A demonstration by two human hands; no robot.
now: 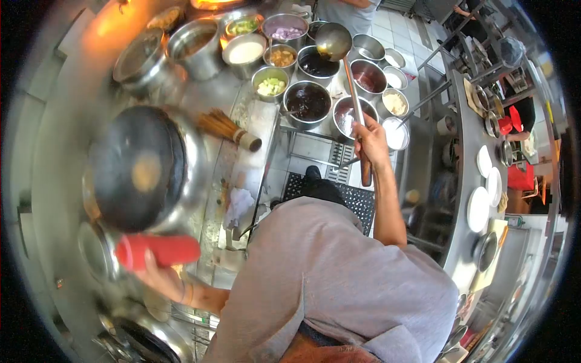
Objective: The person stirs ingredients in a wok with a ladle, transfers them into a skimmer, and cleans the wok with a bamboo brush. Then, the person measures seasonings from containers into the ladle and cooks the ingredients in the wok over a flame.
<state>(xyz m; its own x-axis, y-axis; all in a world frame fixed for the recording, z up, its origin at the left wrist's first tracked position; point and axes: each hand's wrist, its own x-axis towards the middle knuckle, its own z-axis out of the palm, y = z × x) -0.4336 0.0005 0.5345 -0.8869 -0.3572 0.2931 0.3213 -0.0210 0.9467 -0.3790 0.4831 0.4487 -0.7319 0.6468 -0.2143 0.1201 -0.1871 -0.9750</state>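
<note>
My left hand [162,277] is closed around a red squeeze bottle [172,248], which lies sideways in the grip near the wok's lower edge. A dark wok [127,175] sits on the range, with a pale brown patch near its middle. My right hand [372,143] grips the wooden end of a long-handled ladle [333,42]. The ladle's bowl is up over the pots, beside a pot of dark sauce [318,63]. Below it stands another pot of dark sauce [307,103]. A bamboo wok brush [230,130] lies right of the wok.
Metal pots hold chopped green pieces [270,85], purple onion [284,30] and white contents [245,53]. Flames [112,30] burn at the upper left. White plates [478,209] stand on the right-hand counter [463,151]. Other people [348,13] are at the back and right.
</note>
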